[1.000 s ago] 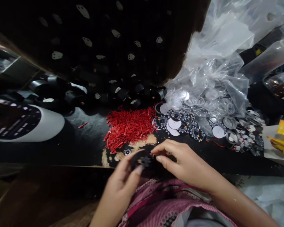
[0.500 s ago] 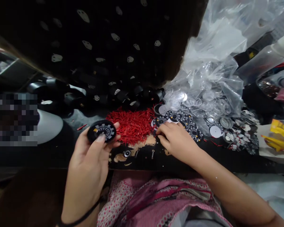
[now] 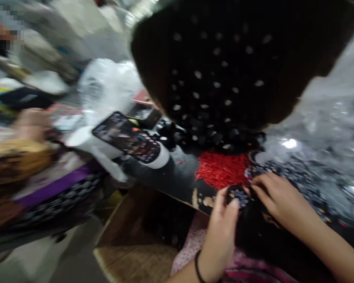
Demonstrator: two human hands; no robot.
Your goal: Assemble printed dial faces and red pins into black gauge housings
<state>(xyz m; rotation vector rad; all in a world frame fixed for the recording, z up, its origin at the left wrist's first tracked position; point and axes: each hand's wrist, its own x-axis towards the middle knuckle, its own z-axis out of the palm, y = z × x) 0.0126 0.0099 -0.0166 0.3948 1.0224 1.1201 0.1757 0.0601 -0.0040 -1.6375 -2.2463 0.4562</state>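
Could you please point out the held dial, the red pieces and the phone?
Held dial (image 3: 240,195), head view: its face.
Red pieces (image 3: 222,169), head view: the pile's middle.
Phone (image 3: 126,137), head view: its screen.

My view is dim and smeared, softest over a co-worker's sleeve (image 3: 14,161) on the left. The large container (image 3: 238,78) sinks into near-black shadow, while a white glare flares off the clear plastic (image 3: 321,133). My left hand (image 3: 220,232) looks slightly blurred; coarse pixel blocks cover the upper-left corner.
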